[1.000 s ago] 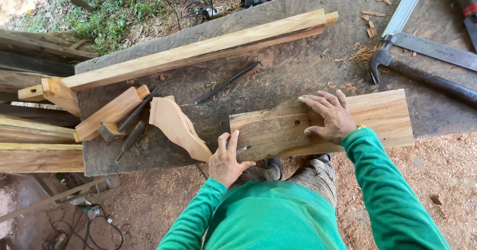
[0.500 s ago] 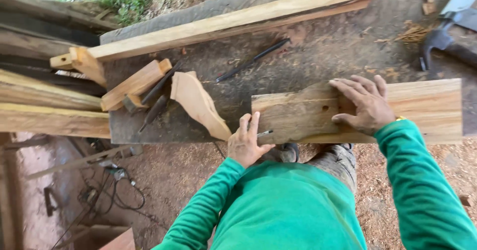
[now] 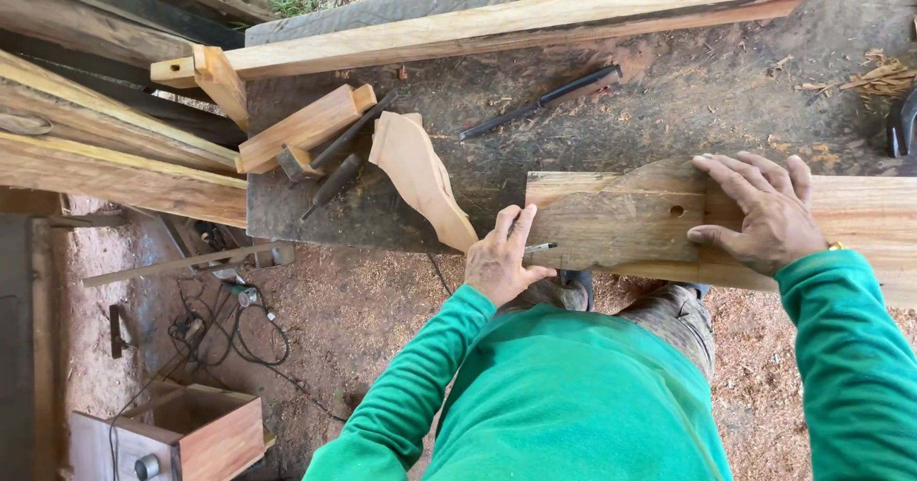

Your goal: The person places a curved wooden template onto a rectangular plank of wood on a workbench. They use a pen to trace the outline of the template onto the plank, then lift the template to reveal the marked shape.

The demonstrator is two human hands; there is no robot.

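Pressing flat as before, the right hand (image 3: 759, 209) stays spread on the wooden board (image 3: 630, 223) lying along the counter (image 3: 669, 108) near edge. The left hand (image 3: 501, 256) has shifted onto the board's left end, pinching a small tool (image 3: 538, 248), hard to identify. Board's right end is cut off.

Single head camera looking steeply down from above own green-sleeved torso, close range. Workbench (image 3: 669, 108) filling frame toward 12 and 1 o'clock; sawdust ground showing at 7 o'clock. No second view sharing scene.
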